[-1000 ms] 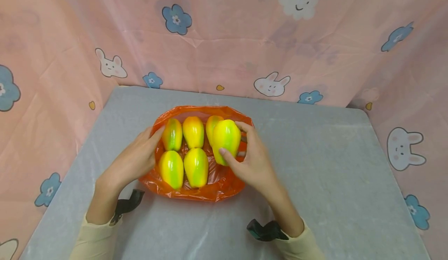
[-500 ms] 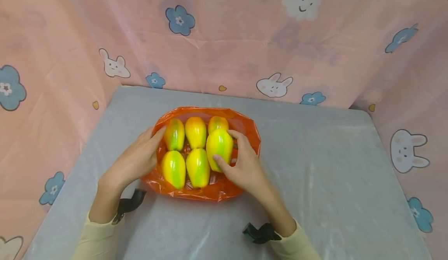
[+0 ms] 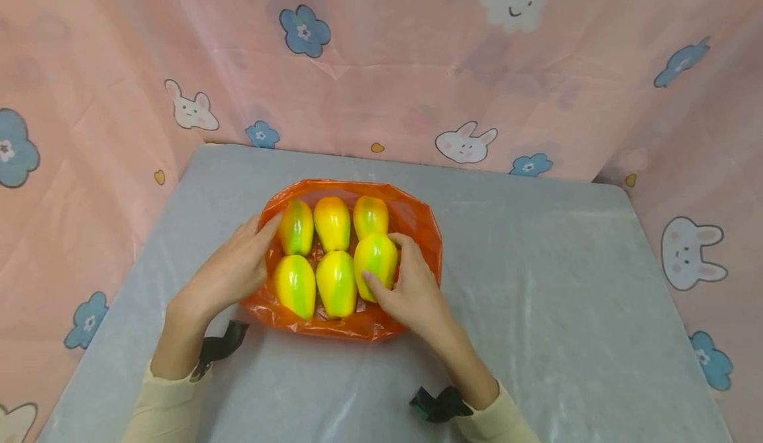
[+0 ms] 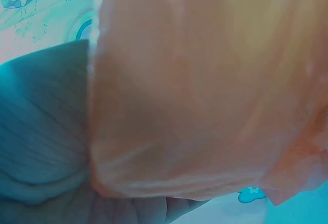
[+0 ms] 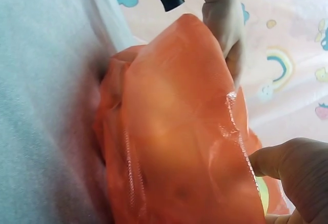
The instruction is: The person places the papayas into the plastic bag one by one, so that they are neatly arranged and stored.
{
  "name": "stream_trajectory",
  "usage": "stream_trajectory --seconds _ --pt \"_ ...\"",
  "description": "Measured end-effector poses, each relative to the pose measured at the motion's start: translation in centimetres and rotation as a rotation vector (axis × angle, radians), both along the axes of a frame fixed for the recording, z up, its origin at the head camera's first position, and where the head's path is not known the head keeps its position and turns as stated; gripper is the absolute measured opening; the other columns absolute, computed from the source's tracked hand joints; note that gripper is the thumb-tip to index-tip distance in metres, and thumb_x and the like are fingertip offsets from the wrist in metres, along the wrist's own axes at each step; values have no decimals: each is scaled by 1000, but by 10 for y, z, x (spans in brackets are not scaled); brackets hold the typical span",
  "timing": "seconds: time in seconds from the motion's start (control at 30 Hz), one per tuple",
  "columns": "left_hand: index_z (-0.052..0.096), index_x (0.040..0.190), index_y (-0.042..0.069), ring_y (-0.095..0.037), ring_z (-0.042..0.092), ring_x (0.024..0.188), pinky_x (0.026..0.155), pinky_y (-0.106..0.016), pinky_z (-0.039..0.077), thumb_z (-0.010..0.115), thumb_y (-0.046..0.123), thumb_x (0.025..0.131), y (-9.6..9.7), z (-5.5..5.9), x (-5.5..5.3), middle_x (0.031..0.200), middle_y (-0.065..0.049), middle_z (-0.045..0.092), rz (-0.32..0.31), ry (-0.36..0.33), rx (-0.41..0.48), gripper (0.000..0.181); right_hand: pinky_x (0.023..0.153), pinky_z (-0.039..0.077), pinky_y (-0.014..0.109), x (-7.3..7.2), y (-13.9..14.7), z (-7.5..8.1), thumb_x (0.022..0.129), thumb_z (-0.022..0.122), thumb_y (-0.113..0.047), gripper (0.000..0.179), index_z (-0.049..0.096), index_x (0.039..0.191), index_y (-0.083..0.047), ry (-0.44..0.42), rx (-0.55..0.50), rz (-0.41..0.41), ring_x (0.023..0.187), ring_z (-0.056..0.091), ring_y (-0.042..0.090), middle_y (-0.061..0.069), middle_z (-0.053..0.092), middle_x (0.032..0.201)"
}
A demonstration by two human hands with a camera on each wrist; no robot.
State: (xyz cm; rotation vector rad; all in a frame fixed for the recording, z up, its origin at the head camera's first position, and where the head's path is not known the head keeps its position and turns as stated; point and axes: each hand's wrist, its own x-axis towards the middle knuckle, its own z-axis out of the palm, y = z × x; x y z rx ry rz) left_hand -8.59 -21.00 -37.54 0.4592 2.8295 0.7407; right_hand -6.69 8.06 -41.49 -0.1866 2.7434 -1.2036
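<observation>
An orange-red plastic bag (image 3: 411,208) stands on the table, its mouth spread wide. Inside lie several glossy yellow-green papayas (image 3: 332,223) in two rows. My right hand (image 3: 414,294) holds the papaya (image 3: 377,264) at the front right, its thumb on the near side and fingers behind. With the thumb inside the rim, my left hand (image 3: 229,267) grips the bag's left edge. In the left wrist view the bag (image 4: 169,80) hides most of that hand's fingers. The bag's side (image 5: 174,111) covers most of the held papaya in the right wrist view.
A grey table (image 3: 536,284) extends around the bag, widest to the right. Pink patterned cloth (image 3: 381,65) hangs behind and at both sides. Black straps (image 3: 441,404) sit at both wrists.
My right hand has lowered the papaya towards me, from over the back right one to the front right spot beside the front row. The left hand has kept its grip on the bag.
</observation>
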Motion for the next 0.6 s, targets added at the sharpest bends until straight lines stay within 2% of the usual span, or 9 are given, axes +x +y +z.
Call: stream_trajectory --seconds 0.17,0.43,0.6 --pt "33 164 5 -43 47 137 120 -67 41 49 -4 101 -1 0 0 156 -24 45 -9 13 2 66 110 52 59 3 1 -4 93 76 -39 81 35 156 -9 -27 24 7 120 60 31 14 51 152" --pt "34 163 4 -42 48 135 119 -65 43 50 -3 102 -2 0 0 153 -25 47 -9 26 -1 64 104 57 52 4 -2 -6 93 77 -39 80 39 155 -7 -43 96 24 113 61 30 14 57 143" --pt "36 162 4 -41 50 131 118 -64 45 49 -3 101 -2 -2 0 149 -25 50 -14 39 -1 63 103 57 52 4 -1 -7 93 76 -39 78 41 155 -7 -53 124 40 114 62 30 15 59 143"
